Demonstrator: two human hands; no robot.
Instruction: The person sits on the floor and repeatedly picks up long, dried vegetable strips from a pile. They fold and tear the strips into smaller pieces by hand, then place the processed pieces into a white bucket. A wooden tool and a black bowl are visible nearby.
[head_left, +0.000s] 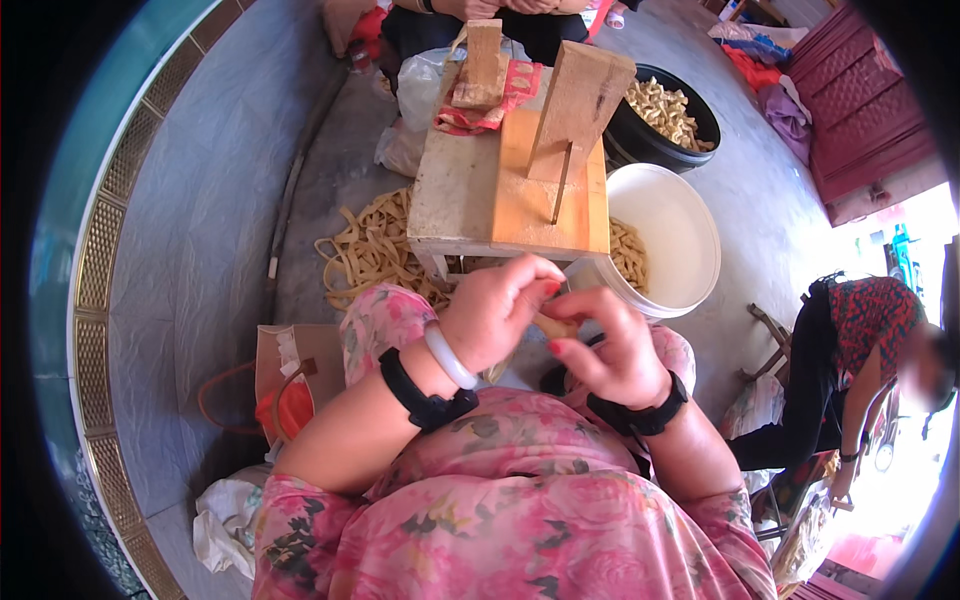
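Note:
Above my lap, my left hand (495, 311) and my right hand (611, 345) meet, with a small pale yellow piece (555, 327) between their fingers. The right fingers and thumb close around this piece; the left fingertips touch near its upper end, partly hidden. Just beyond stands a low table (457, 191) bearing a wooden board (517, 217) with an upright wooden block (581, 105) and a thin slanted strip. Pale crumbs lie on the board. Long pale yellow strips (375, 240) are heaped on the floor at the left.
A white bucket (679, 232) with pale pieces stands right of the table. A black tub (664, 154) of twisted pieces is behind it. Another person (484, 7) sits across the table; a bending person (817, 360) is at the right. An open bag (315, 345) stands at my left.

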